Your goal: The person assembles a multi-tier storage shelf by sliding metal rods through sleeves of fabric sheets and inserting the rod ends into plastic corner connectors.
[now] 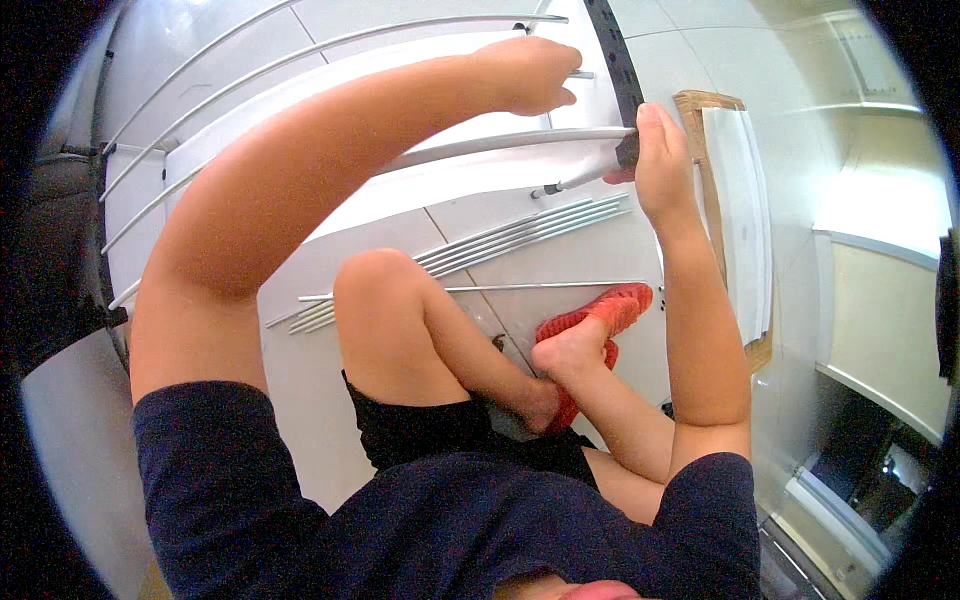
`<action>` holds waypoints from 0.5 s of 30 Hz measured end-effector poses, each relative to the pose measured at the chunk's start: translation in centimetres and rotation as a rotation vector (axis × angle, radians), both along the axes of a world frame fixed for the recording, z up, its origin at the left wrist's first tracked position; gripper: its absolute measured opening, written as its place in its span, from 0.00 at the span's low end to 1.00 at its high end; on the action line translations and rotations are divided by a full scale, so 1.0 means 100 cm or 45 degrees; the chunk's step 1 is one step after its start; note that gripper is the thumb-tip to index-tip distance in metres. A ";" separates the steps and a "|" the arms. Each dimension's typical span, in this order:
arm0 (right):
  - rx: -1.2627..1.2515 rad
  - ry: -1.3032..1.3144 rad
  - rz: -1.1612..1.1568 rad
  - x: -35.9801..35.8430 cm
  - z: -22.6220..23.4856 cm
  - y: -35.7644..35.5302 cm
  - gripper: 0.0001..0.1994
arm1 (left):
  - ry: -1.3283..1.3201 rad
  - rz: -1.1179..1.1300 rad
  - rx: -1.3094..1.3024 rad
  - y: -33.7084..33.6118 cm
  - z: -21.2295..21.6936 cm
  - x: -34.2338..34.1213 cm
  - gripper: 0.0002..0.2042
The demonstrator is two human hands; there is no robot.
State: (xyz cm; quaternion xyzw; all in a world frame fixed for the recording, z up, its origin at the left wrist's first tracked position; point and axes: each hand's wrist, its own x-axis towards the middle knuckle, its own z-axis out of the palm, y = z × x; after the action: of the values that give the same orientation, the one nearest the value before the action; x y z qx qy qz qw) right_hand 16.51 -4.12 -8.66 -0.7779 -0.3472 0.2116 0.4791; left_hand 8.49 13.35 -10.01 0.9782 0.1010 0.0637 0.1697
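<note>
My left hand [528, 75] is raised and closed around a thin grey metal rod [400, 32] near the rod's right end. My right hand [660, 150] grips the dark handle of a screwdriver [585, 178]. The tool's shaft points left and down, just under a thicker grey rod [500, 148] that crosses a white panel [440, 190]. A black perforated strip [612, 55] runs upright between my two hands. Several curved rods fan out to the left from that strip.
I sit on a pale tiled floor [300, 370] with bare knees bent and red sandals [600, 312] on my feet. Loose metal rods [520, 232] lie on the floor ahead of my knees. A wood-edged white board [735, 200] lies to the right.
</note>
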 end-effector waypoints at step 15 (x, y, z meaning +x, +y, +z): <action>-0.048 -0.071 0.019 -0.002 0.003 0.000 0.22 | -0.135 -0.026 -0.261 0.012 0.002 -0.001 0.19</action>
State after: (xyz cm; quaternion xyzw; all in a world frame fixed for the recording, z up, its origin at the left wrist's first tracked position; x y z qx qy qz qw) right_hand 16.27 -4.08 -8.35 -0.7898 -0.3622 0.1999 0.4528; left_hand 8.43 14.57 -9.84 0.9519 0.0881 0.1030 0.2747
